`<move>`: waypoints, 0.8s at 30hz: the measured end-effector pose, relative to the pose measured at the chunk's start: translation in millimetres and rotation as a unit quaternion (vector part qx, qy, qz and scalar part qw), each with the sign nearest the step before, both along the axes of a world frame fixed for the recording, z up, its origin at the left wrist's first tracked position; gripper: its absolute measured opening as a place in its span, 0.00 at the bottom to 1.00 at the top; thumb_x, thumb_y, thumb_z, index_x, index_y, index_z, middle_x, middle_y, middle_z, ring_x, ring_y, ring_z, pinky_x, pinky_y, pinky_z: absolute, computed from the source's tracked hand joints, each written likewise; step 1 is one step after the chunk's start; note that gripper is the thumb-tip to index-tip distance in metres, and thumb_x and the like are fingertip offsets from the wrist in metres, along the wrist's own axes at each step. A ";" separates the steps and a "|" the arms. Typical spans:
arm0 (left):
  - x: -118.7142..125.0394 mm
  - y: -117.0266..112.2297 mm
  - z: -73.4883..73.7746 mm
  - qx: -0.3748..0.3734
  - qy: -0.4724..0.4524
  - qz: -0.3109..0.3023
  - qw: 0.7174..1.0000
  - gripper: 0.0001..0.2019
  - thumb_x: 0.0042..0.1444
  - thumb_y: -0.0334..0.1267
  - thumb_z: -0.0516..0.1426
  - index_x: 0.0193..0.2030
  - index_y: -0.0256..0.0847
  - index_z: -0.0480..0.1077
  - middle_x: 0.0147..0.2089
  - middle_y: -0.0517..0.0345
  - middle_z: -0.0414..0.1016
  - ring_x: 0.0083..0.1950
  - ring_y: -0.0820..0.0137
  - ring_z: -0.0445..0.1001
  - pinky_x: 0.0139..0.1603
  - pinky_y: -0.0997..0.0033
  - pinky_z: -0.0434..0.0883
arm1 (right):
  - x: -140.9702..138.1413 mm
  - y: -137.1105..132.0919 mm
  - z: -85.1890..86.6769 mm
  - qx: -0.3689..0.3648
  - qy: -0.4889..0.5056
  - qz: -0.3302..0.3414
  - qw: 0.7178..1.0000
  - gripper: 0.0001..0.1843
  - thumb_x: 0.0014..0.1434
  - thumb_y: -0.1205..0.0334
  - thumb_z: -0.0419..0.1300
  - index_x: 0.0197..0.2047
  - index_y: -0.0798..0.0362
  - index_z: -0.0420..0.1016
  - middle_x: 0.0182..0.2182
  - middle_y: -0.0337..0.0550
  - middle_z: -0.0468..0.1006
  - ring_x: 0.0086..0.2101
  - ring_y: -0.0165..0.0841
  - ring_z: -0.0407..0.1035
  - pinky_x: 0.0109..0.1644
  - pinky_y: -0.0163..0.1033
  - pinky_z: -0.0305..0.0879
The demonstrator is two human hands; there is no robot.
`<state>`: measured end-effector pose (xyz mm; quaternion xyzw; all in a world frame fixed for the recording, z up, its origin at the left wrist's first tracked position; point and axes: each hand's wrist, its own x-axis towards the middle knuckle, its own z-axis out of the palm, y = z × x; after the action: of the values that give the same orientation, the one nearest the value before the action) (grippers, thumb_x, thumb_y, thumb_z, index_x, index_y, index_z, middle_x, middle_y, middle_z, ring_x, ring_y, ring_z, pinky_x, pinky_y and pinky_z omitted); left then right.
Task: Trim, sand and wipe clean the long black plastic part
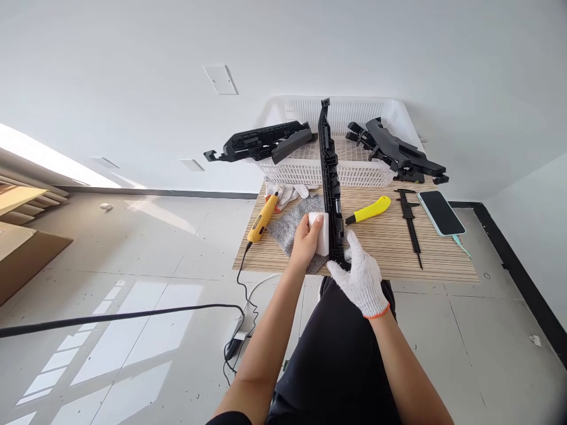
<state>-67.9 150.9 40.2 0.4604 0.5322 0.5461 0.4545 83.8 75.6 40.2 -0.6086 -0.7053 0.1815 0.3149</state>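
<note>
A long black plastic part (330, 177) lies lengthwise on the wooden table (434, 260), its far end resting on the white basket (354, 159). My bare left hand (305, 239) is closed on a white sponge block (319, 233) and presses it against the left side of the part's near end. My right hand (361, 277), in a white knit glove, grips that near end at the table's front edge. A grey cloth (290, 227) lies under my left hand.
A yellow corded tool (262, 219) and a spare white glove (290, 192) lie at left. At right are a yellow utility knife (370, 211), a black caliper (410, 221) and a phone (440, 212). Two more black parts (266, 143) (396, 152) rest on the basket's rim.
</note>
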 end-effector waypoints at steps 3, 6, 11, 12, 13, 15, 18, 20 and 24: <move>-0.3 -2.8 -1.3 -0.011 0.011 0.010 1.000 0.24 0.60 0.64 0.56 0.35 0.43 0.62 0.32 0.63 0.61 0.34 0.72 0.61 0.37 0.72 0.63 | 0.8 -0.6 -1.1 0.014 -0.014 0.000 1.000 0.42 0.61 0.49 0.61 0.72 0.59 0.58 0.39 0.46 0.82 0.37 0.40 0.77 0.42 0.43 0.72; 2.2 -3.8 -1.8 -0.014 0.031 0.029 0.999 0.25 0.61 0.66 0.53 0.40 0.44 0.62 0.36 0.62 0.64 0.38 0.70 0.64 0.42 0.71 0.66 | 1.4 -0.8 -2.2 0.030 -0.060 0.005 0.998 0.37 0.63 0.50 0.59 0.70 0.57 0.63 0.38 0.47 0.82 0.36 0.40 0.76 0.41 0.44 0.71; 9.6 7.4 4.3 -0.003 0.083 0.075 0.994 0.25 0.62 0.66 0.51 0.43 0.43 0.62 0.39 0.57 0.68 0.43 0.67 0.69 0.47 0.68 0.67 | -0.3 0.8 -2.7 0.026 -0.104 0.005 0.994 0.37 0.63 0.51 0.58 0.71 0.59 0.62 0.35 0.46 0.81 0.35 0.40 0.74 0.39 0.42 0.69; 10.7 11.7 7.5 0.004 0.089 0.081 0.993 0.25 0.63 0.65 0.51 0.45 0.43 0.62 0.41 0.56 0.69 0.45 0.66 0.70 0.49 0.67 0.67 | -1.3 1.3 -2.4 0.023 -0.109 0.001 0.994 0.38 0.62 0.51 0.58 0.71 0.59 0.62 0.34 0.46 0.81 0.34 0.40 0.74 0.38 0.42 0.68; 11.7 16.4 11.5 0.014 0.093 0.088 0.992 0.24 0.64 0.63 0.52 0.46 0.43 0.63 0.44 0.54 0.70 0.48 0.65 0.70 0.50 0.66 0.68 | -2.6 1.8 -2.1 0.022 -0.113 -0.004 0.993 0.38 0.62 0.51 0.58 0.72 0.60 0.62 0.33 0.46 0.80 0.34 0.39 0.74 0.37 0.42 0.68; 13.3 25.0 20.9 0.042 0.107 0.112 0.987 0.22 0.66 0.59 0.53 0.52 0.43 0.62 0.53 0.49 0.70 0.53 0.64 0.70 0.54 0.64 0.68 | -5.5 2.8 -1.0 0.020 -0.122 -0.015 0.992 0.39 0.61 0.51 0.58 0.71 0.60 0.62 0.32 0.45 0.80 0.34 0.40 0.73 0.37 0.42 0.67; 16.7 30.1 33.9 0.092 0.160 0.144 0.972 0.19 0.67 0.55 0.53 0.57 0.45 0.64 0.60 0.47 0.67 0.58 0.62 0.68 0.59 0.60 0.66 | -9.4 4.3 1.1 0.012 -0.123 -0.028 0.992 0.38 0.60 0.53 0.59 0.71 0.58 0.63 0.31 0.43 0.79 0.34 0.40 0.74 0.36 0.42 0.66; 21.1 25.8 37.8 0.114 0.195 0.141 0.964 0.16 0.67 0.52 0.54 0.56 0.46 0.66 0.58 0.47 0.68 0.61 0.61 0.66 0.63 0.57 0.65 | -10.6 4.7 2.2 0.006 -0.124 -0.033 0.992 0.39 0.59 0.53 0.59 0.71 0.57 0.62 0.31 0.43 0.79 0.34 0.40 0.74 0.36 0.41 0.66; 31.3 6.6 31.1 0.135 0.224 0.107 0.959 0.22 0.61 0.46 0.62 0.59 0.47 0.64 0.62 0.45 0.63 0.69 0.57 0.60 0.70 0.50 0.60 | -9.8 4.6 2.2 0.012 -0.126 -0.029 0.991 0.40 0.62 0.51 0.57 0.73 0.58 0.58 0.33 0.45 0.81 0.34 0.40 0.75 0.36 0.40 0.65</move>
<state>-36.6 157.5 71.2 0.5687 0.5879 0.5407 0.1963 73.9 80.2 42.4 -0.6430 -0.7236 0.0852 0.2359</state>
